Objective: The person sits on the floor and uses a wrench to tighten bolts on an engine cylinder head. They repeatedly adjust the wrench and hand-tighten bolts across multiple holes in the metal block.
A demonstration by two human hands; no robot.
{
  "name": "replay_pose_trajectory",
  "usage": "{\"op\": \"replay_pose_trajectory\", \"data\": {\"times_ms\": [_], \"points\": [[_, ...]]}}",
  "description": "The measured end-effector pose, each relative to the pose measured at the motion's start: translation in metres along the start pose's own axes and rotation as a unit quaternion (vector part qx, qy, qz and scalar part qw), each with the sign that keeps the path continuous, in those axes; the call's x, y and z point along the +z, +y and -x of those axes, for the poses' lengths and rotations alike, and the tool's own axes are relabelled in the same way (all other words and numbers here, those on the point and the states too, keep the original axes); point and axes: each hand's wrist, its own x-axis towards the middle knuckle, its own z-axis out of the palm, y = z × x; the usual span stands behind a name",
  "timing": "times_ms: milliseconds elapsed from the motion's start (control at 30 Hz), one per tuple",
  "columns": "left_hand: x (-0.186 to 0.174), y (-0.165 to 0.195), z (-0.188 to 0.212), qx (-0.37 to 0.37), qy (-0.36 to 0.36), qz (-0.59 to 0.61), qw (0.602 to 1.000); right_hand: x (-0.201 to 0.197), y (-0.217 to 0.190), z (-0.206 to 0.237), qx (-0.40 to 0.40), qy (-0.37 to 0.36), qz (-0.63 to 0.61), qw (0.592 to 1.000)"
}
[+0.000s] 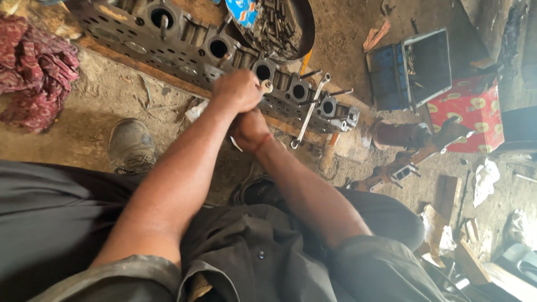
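Observation:
A long grey engine cylinder head [184, 53] with several round ports lies across a wooden plank on the dirt floor. My left hand [238, 89] is closed in a fist over a small light-coloured part at the head's near edge. My right hand [249, 128] sits just beneath it, fingers closed and pressed against the left; what it grips is hidden. A long steel spanner [310, 109] leans against the head to the right of my hands.
A dark pan of small metal parts [277, 25] stands behind the head. A red rag [33, 72] lies at left, my shoes [130, 146] below it. At right stand a blue metal box [411, 67], a red patterned carton [470, 112] and a rusty part [400, 162].

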Motion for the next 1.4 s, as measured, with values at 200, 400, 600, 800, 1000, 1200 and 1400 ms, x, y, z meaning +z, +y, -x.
{"op": "replay_pose_trajectory", "data": {"times_ms": [200, 400, 600, 800, 1000, 1200, 1400], "points": [[-0.001, -0.019, -0.004, 0.082, -0.123, 0.027, 0.989, -0.021, -0.016, 0.034, 0.16, -0.047, -0.035, 0.985], [0.084, -0.021, -0.011, 0.19, -0.049, 0.426, 0.883, -0.058, -0.038, 0.051, 0.124, 0.183, -0.004, 0.975], [0.145, 0.013, 0.012, 0.038, 0.045, 0.79, 0.61, -0.064, -0.045, 0.067, -0.224, 0.148, 0.534, 0.801], [0.136, 0.01, 0.019, -0.004, -0.028, 0.83, 0.556, -0.06, -0.062, 0.064, -0.193, 0.085, 0.583, 0.785], [0.125, 0.008, 0.008, 0.048, 0.123, 0.739, 0.661, -0.05, -0.086, 0.041, -0.082, 0.157, 0.462, 0.869], [0.065, -0.009, 0.024, 0.07, 0.304, 0.294, 0.904, -0.055, -0.097, 0.016, -0.194, 0.125, 0.561, 0.795], [0.021, -0.001, 0.036, 0.051, 0.154, 0.18, 0.97, -0.058, -0.103, 0.007, -0.299, 0.08, 0.607, 0.732]]}}
